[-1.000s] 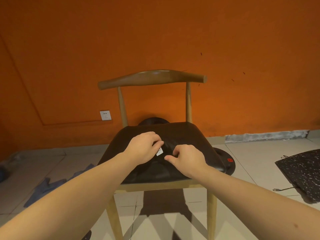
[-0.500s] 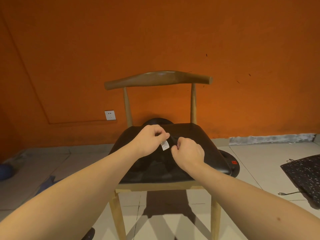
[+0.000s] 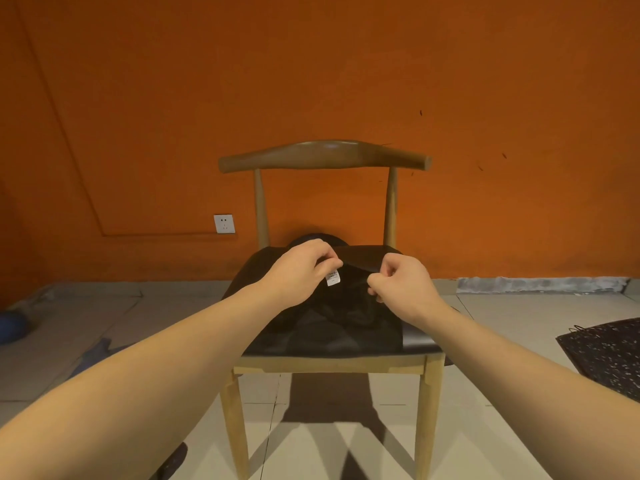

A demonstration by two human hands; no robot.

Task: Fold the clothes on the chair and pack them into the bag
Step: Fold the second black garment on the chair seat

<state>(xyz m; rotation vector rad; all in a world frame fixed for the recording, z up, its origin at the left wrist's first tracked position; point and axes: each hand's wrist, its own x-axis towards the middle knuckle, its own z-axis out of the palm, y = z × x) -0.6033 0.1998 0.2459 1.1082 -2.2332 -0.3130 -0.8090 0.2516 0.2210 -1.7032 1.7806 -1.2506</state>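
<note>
**Black garment pinched at its top edge, bag waiting flat on the floor**

The black garment point(image 3: 332, 323) lies in a loose heap on the seat of the chair point(image 3: 325, 157), and its upper edge is raised off the seat between my two hands. My left hand point(image 3: 301, 268) has its grip clamped on that edge right at the white label point(image 3: 333, 277), which hangs free below the fingertips. My right hand point(image 3: 403, 285) pinches the same edge just beside it, fingers curled tight.

I judge this to be the start of a fold. To do it well I would slide the two pinches apart along the edge until the cloth hangs flat. Then I would lift it clear so the creases drop out before laying it back square on the seat. The fabric looks thin and limp, so it could slip from a light pinch or bunch up again. A strip of bare seat point(image 3: 420, 341) shows on the right.

The bag point(image 3: 609, 355), black with pale speckles, lies flat on the floor to the right, well apart from the chair and cut off by the frame edge. Its mouth is out of sight, so I cannot tell what it holds. It looks flat enough to be empty.

A blue cloth point(image 3: 93, 355) lies on the floor to the left.
</note>
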